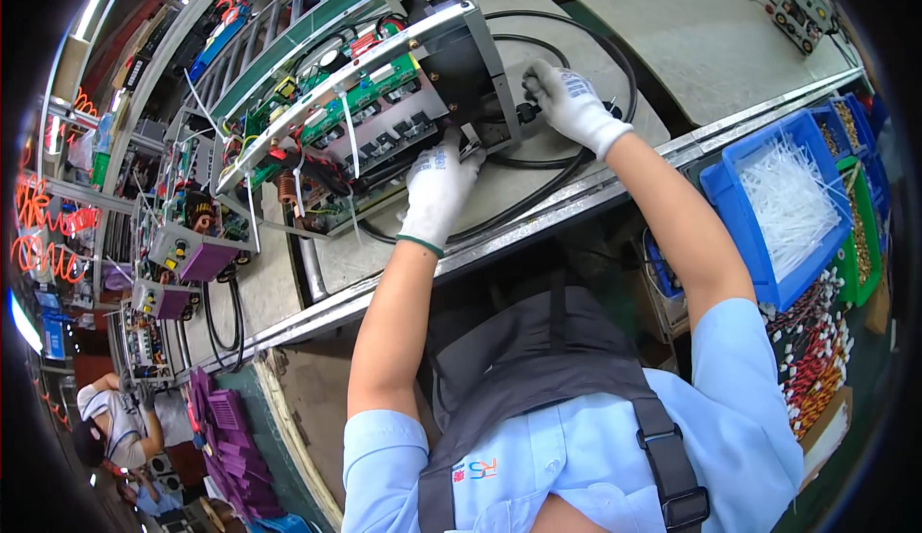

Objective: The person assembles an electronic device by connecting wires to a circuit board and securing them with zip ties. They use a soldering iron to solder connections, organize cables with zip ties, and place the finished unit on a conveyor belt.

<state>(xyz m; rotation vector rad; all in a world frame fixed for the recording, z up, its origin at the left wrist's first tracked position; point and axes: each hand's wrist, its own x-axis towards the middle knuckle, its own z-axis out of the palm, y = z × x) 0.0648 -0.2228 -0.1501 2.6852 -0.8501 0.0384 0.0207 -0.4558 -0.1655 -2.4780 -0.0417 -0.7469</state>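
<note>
An opened electronic unit (384, 101) with a metal frame, green circuit boards and a dark end panel lies tilted on the worktable. My left hand (442, 182), in a white glove, reaches to the unit's lower edge beside that panel. Its fingers bend in around a spot inside the frame; what they hold is hidden. Just outside the panel, my gloved right hand (576, 106) closes its fingers on a black cable (615, 109) near a black fitting (526, 112) at the panel. The cable loops across the table around the unit.
Blue bins (778, 206) of white cable ties and a green bin (864, 235) of small metal parts stand at the right, above bundled coloured wires (816, 351). Other units (197, 254) line the left. Another unit (805, 12) stands far right. A person (115, 418) works lower left.
</note>
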